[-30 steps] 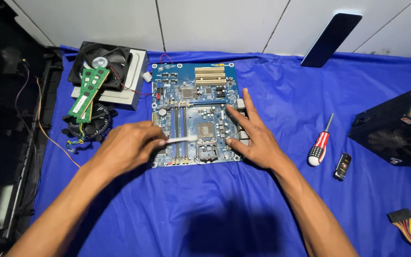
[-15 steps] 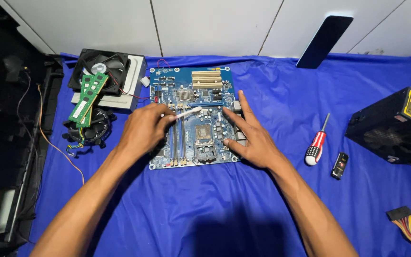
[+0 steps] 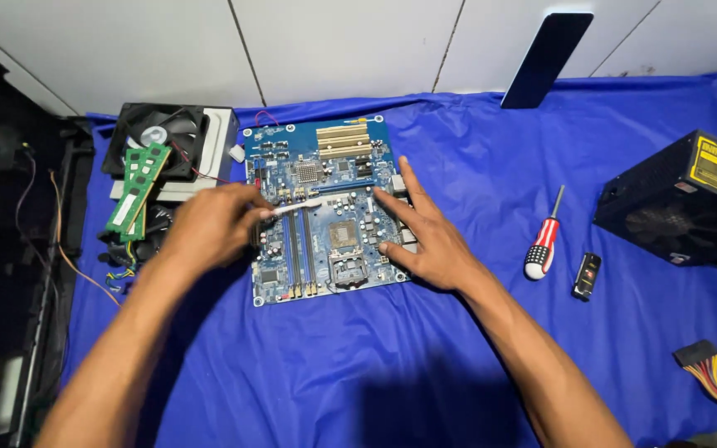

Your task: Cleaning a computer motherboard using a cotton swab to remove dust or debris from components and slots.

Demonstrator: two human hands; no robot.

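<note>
- Lying flat on the blue cloth [image 3: 309, 365], the blue motherboard [image 3: 325, 211] sits between both hands, with its gold-coloured slots at the far edge.
- Its processor socket [image 3: 343, 235] shows a bare square in the middle; the long blue memory slots [image 3: 300, 249] beside it stand unfilled.
- The left hand [image 3: 209, 224] is curled at the board's left edge, fingers pinched narrowly on one end of a thin white stick-like tool [image 3: 300, 206], which runs across the board above the slots.
- The right hand [image 3: 425, 241] lies flat and spread on the board's right edge, pressing down and gripping nothing; its forefinger tip is near the tool's far end.
- Two green memory sticks [image 3: 136, 189] rest on a black fan [image 3: 159, 137], left of the board.
- A red-and-white screwdriver [image 3: 543, 241] and a small black fob [image 3: 587, 275] lie on the cloth to the right, near a black power supply [image 3: 678, 203].
</note>
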